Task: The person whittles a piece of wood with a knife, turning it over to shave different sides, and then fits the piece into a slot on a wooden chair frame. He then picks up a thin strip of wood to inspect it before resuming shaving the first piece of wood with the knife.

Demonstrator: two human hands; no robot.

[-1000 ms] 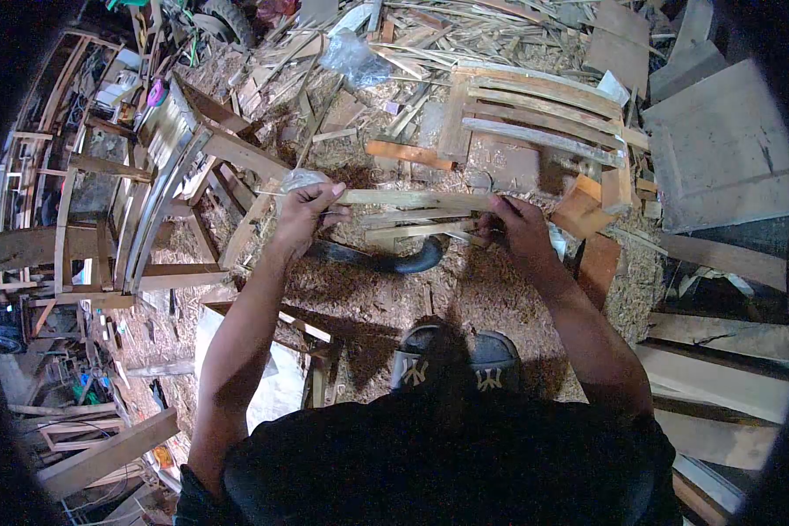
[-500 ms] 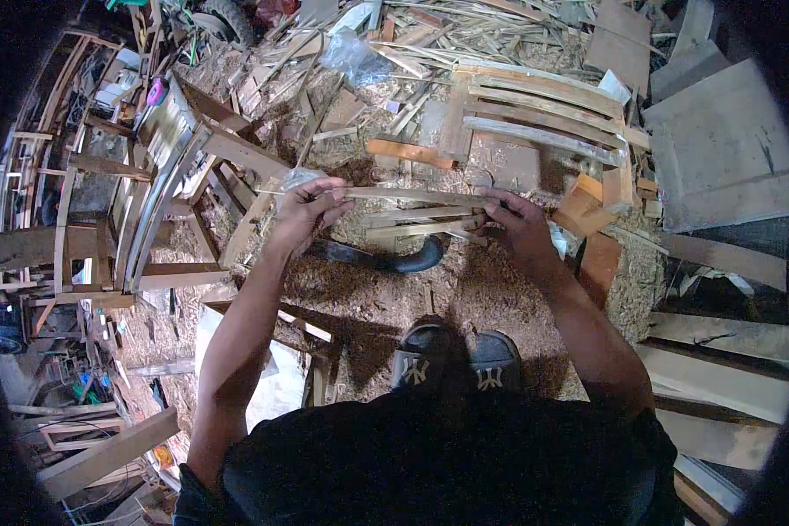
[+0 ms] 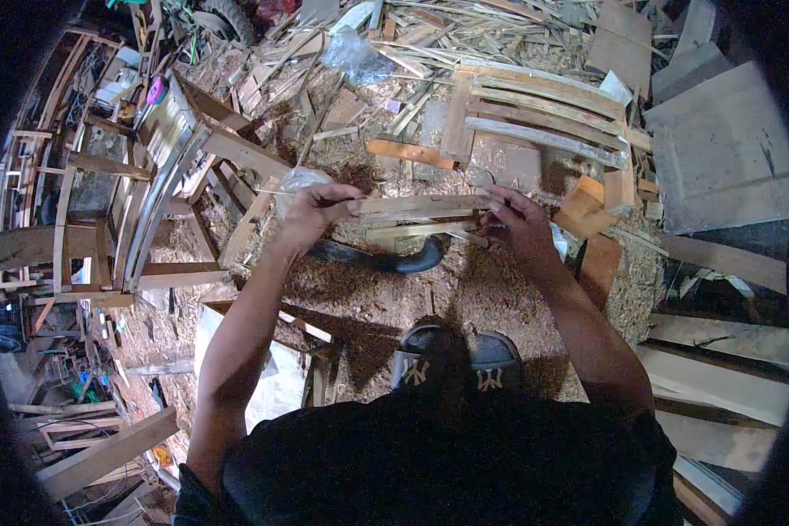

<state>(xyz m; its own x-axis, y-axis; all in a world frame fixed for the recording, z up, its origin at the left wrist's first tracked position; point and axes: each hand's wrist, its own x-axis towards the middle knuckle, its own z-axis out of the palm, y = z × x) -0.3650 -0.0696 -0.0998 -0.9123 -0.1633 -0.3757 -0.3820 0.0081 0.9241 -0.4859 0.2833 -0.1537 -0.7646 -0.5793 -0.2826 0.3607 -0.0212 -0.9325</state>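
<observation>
The left hand pinches one end of a thin wooden strip, held out above a shavings-strewn floor near other strips; the right hand grasps the opposite end. A light, even grip at both ends should limit twisting.

I could pass the right hand over the sawdust below centre. At left the wooden frame, at upper right the slatted panel, obstruct me.

Single head-worn view; forward, steeply down
</observation>
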